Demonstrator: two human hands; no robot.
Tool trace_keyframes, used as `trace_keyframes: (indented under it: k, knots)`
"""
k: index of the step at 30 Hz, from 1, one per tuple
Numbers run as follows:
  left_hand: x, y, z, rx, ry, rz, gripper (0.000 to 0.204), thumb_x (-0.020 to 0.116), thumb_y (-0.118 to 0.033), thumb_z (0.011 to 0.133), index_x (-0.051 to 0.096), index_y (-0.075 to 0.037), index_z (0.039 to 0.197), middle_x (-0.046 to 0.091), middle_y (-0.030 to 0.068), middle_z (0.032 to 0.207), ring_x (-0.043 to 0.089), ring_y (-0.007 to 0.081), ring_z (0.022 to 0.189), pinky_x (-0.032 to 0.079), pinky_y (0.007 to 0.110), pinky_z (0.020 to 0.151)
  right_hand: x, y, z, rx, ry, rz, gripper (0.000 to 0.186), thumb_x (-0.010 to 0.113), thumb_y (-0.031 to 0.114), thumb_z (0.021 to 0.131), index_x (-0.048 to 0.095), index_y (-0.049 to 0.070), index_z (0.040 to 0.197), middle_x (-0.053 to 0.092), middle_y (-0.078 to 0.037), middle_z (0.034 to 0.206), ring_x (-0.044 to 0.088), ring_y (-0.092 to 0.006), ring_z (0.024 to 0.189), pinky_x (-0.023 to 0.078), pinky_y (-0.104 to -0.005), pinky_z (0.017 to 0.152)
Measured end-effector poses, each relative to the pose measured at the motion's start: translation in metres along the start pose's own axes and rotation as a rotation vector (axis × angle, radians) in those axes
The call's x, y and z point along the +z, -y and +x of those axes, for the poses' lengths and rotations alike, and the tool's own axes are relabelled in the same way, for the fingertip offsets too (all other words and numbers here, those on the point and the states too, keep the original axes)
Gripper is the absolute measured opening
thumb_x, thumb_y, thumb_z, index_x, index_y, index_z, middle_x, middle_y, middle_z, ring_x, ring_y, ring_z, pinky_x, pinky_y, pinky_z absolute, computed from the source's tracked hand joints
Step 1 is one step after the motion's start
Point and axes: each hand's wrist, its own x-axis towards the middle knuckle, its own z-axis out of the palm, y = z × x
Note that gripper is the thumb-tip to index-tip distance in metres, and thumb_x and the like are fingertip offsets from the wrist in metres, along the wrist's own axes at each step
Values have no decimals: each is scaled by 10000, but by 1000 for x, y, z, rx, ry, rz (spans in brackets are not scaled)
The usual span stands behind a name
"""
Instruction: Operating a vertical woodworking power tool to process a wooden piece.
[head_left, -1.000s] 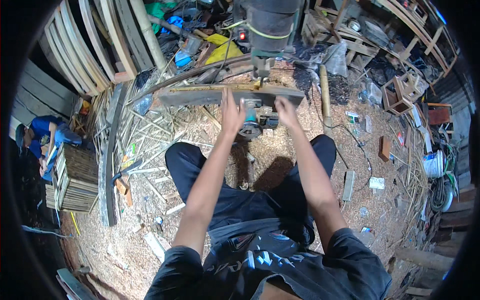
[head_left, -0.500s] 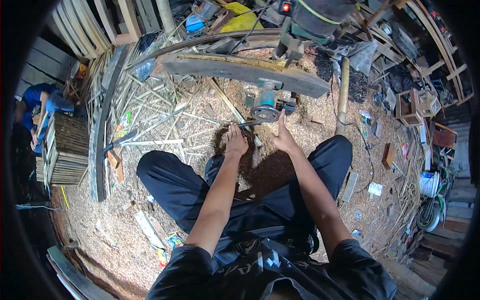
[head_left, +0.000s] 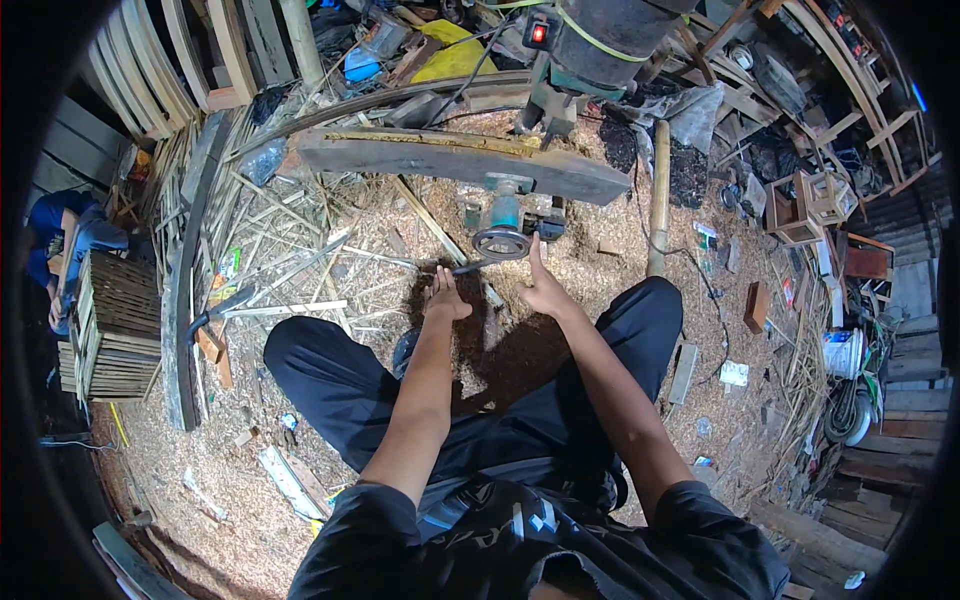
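Observation:
A teal machine part [head_left: 503,211] with a round, dark-rimmed wheel [head_left: 501,244] stands in front of me, just short of a long beam. From the wheel's left side a dark bar [head_left: 472,267] reaches toward my left hand [head_left: 446,298]. That hand's fingers are stretched out, their tips at the bar's end, with the thumb spread away. On the other side, my right hand [head_left: 546,293] has its index finger extended up to the wheel's right edge. Its remaining fingers are partly hidden, and nothing shows in its grasp.
The long wooden beam [head_left: 465,160] lies across the far side, below a dark green machine [head_left: 600,50] with a lit red switch [head_left: 540,34]. Thin sticks [head_left: 290,215] and shavings litter the floor. A pole [head_left: 660,200] stands right. Far left, another person [head_left: 75,240] sits by stacked slats [head_left: 115,310].
The whole view has shifted, so the scene sits slightly lower and further left. My left thumb now stands further out from the fingers. Both hands stay by the wheel.

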Motion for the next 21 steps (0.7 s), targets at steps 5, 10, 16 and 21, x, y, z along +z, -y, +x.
trace_keyframes:
  k: [5,10,16,21]
  knots:
    - [-23,-5,2,-29,93,-21,1027,583,-389,816,-74,-62,1534,-125,73,1617,-4,232,1500,91,447,1207,-8,4,0,52,19,-5,1021,593,104,876,-218,89,1496,149,-356,1529,220,-354,1447,230,-346,1152]
    - [-96,-7,-41,152,-382,-238,828,569,-339,901,141,15,1515,175,193,1583,166,307,1472,179,463,1187,-41,19,7,20,-118,34,841,552,87,892,-3,21,1520,176,-288,1551,219,-341,1448,191,-349,1177]
    - [-250,-94,-140,725,-1147,-367,691,527,-302,962,243,67,1472,266,280,1522,232,409,1431,201,423,1177,-153,94,32,-311,-683,191,552,523,73,920,351,-24,1435,454,-234,1422,459,-310,1312,351,-376,1092]
    - [-372,-199,-231,1162,-1543,-435,675,538,-298,955,289,102,1439,300,295,1501,268,380,1426,223,388,1167,-270,199,49,-556,-891,379,313,521,87,946,529,-30,1237,646,-148,1144,613,-208,1059,466,-311,937]
